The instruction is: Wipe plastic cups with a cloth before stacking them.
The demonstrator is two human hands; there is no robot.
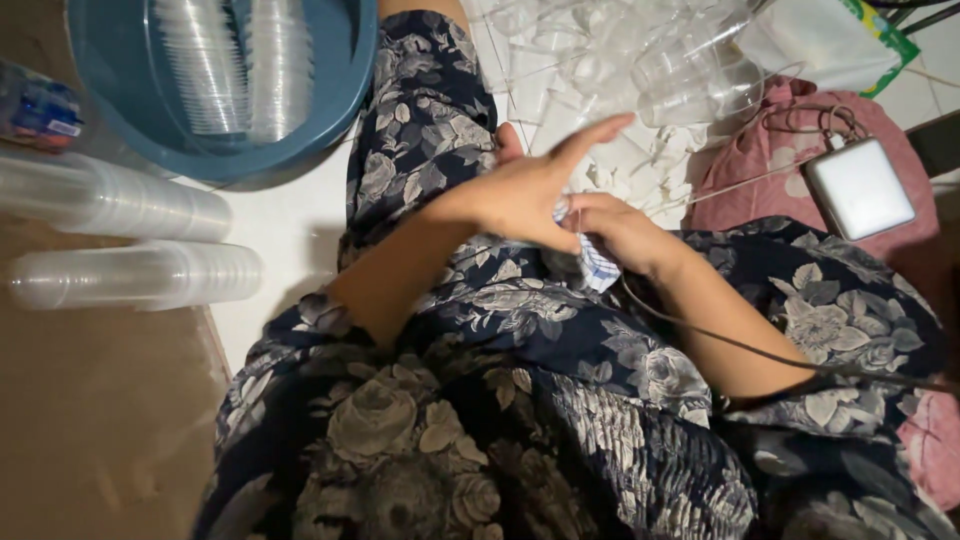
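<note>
I sit on the floor in a dark floral dress [520, 340]. My left hand [535, 185] and my right hand [615, 232] meet over my lap. Between them is a small white piece with blue stripes [597, 265], pinched mainly by my right hand; my left hand's fingers touch its top, forefinger stretched out. What the piece is I cannot tell. Just beyond the hands lies a heap of clear plastic cups [690, 70] and torn white wrapping [640, 160].
A blue tub [330, 100] at the upper left holds stacked clear cups [240, 60]. Two sleeves of stacked cups [130, 275] lie on the floor at the left. A white power bank [860, 188] with a cable rests on pink cloth [760, 170] at the right.
</note>
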